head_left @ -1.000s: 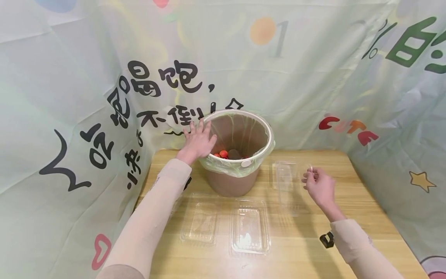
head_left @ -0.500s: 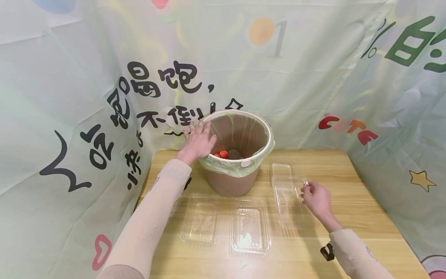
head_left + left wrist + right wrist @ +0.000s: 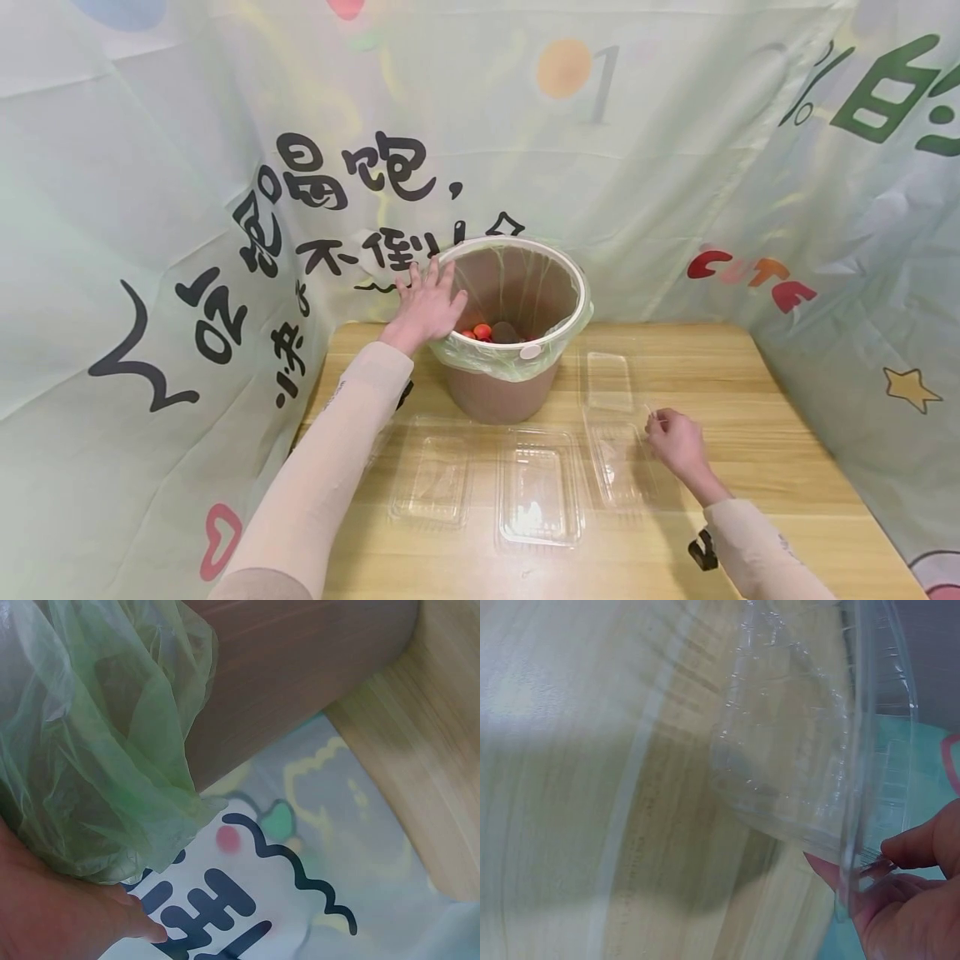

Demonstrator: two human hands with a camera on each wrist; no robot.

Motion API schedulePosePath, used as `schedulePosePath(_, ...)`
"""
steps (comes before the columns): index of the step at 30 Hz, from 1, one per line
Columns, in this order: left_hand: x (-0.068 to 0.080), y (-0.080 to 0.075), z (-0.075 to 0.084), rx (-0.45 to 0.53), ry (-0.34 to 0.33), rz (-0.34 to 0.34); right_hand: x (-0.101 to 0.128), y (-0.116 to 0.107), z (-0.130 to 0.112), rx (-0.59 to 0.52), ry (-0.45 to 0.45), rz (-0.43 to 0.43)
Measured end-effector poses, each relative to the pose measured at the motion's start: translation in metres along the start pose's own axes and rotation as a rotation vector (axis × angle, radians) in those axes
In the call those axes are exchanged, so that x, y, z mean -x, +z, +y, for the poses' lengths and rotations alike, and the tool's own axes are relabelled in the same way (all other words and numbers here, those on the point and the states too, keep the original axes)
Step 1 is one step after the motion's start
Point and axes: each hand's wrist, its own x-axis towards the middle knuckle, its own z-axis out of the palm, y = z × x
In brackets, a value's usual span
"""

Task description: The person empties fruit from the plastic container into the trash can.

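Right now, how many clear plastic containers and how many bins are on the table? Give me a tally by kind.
Clear plastic containers: 3, namely the left one, the middle one, and the hinged open one pinched by the right hand.
Bins: 1, the brown bin, with the left hand on its rim.
Total: 4.

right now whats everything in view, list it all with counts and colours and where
bin: 1, brown, white rim, green liner; back centre of table
small fruits: a few, red-orange; inside bin
open clear container: 1, transparent; right of bin, edge pinched
clear trays: 2, transparent; side by side in front of bin
table: 1, light wood
printed backdrop: pale green, behind and at sides
left hand: rests on bin rim
right hand: pinches open clear container
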Motion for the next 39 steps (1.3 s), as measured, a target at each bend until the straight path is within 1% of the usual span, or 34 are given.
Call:
schedulePosePath(6, 0.000, -0.001, 0.001, 0.003, 0.006, -0.002, 0.000, 0.003, 0.005, 0.030, 0.026, -0.022)
schedulePosePath(13, -0.002, 0.001, 0.006, 0.001, 0.012, -0.014, 0.005, 0.006, 0.014, -0.006, 0.085, -0.054)
schedulePosePath(18, -0.004, 0.003, 0.007, 0.010, 0.024, -0.011, 0.008, 0.007, 0.019, -0.011, 0.093, -0.038)
schedulePosePath(20, -0.005, 0.004, 0.006, 0.014, 0.026, -0.011, 0.008, 0.006, 0.019, -0.006, 0.097, -0.044)
schedulePosePath(24, -0.006, 0.002, 0.002, 0.027, 0.027, -0.014, 0.004, 0.002, 0.016, 0.044, 0.082, -0.064)
schedulePosePath(26, -0.006, 0.000, -0.002, 0.041, 0.024, -0.013, 0.000, -0.002, 0.013, 0.083, 0.063, -0.064)
schedulePosePath(29, -0.005, -0.002, -0.008, 0.075, 0.018, -0.012, -0.009, -0.010, 0.007, 0.127, 0.027, -0.040)
schedulePosePath(32, -0.004, -0.005, -0.013, 0.128, 0.017, -0.012, -0.021, -0.021, -0.001, 0.150, -0.039, -0.013)
schedulePosePath(35, -0.005, -0.010, -0.018, 0.171, 0.019, -0.011, -0.039, -0.036, -0.020, 0.165, -0.099, -0.016)
schedulePosePath(37, -0.005, -0.015, -0.021, 0.184, 0.022, -0.001, -0.052, -0.047, -0.039, 0.159, -0.127, -0.030)
schedulePosePath(39, -0.006, -0.021, -0.022, 0.187, 0.023, 0.014, -0.066, -0.056, -0.061, 0.155, -0.152, -0.015)
